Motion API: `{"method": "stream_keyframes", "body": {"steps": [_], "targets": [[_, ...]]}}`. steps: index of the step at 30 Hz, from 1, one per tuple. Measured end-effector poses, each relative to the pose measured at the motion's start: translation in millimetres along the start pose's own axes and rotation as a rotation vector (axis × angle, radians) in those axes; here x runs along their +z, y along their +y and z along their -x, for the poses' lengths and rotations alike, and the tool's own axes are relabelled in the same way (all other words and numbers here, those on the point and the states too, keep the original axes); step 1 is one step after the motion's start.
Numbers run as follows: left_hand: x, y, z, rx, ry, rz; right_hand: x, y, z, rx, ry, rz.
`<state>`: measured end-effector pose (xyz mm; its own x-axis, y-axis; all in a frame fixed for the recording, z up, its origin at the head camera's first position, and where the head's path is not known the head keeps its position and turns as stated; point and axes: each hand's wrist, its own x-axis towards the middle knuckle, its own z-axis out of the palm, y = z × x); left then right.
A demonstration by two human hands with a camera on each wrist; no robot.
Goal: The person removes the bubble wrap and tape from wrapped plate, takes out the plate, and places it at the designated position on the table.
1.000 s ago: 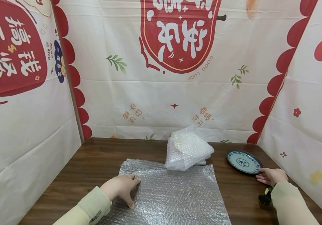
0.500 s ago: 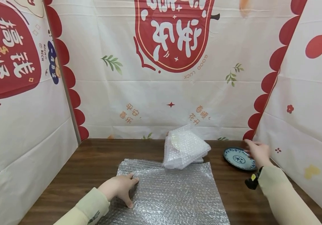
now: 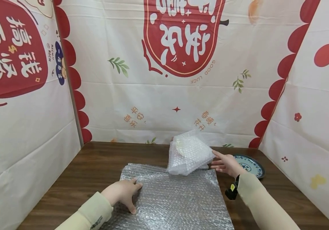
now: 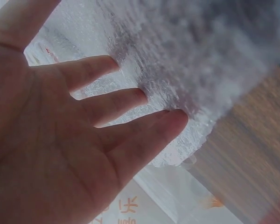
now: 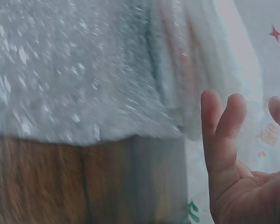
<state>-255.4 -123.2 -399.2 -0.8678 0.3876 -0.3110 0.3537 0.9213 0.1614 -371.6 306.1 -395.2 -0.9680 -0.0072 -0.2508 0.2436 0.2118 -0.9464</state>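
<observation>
A silvery sheet of bubble wrap [image 3: 181, 198] lies spread at the front middle of the table. My left hand [image 3: 122, 193] rests on its left part with fingers apart; in the left wrist view the fingertips touch the wrap [image 4: 177, 60]. A bundle in clear bubble wrap [image 3: 191, 151] lies at the sheet's back edge, its contents blurred. At the bundle's right side is my right hand [image 3: 226, 163], fingers extended; whether they touch it I cannot tell. In the right wrist view that hand [image 5: 242, 186] shows thumb and fingers apart. A blue-patterned plate [image 3: 252, 167] sits behind the right wrist.
The brown wooden table [image 3: 95, 159] is bounded by printed white cloth walls [image 3: 158, 95] at the back and both sides. A black strap device with a yellow mark [image 3: 231, 191] is on the right wrist.
My right hand has moved left from the plate's edge, over the plate, to the wrapped bundle. The plate still lies on the table. My left hand stays on the sheet.
</observation>
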Motion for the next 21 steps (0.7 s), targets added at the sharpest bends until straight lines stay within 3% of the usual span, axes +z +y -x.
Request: {"method": "stream_keyframes", "body": {"steps": [5, 13, 21], "targets": [[-0.1, 0.4, -0.6, -0.001, -0.003, 0.004, 11.8, 2.3, -5.2, 0.020, 0.000, -0.034], [-1.0, 2.0, 0.2, 0.009, -0.001, -0.007, 21.3, 0.1, -11.0, 0.073, 0.003, -0.280], [0.8, -1.6, -2.1, 0.003, -0.003, -0.007, 31.2, -5.1, -16.6, 0.106, -0.009, -0.391]]}}
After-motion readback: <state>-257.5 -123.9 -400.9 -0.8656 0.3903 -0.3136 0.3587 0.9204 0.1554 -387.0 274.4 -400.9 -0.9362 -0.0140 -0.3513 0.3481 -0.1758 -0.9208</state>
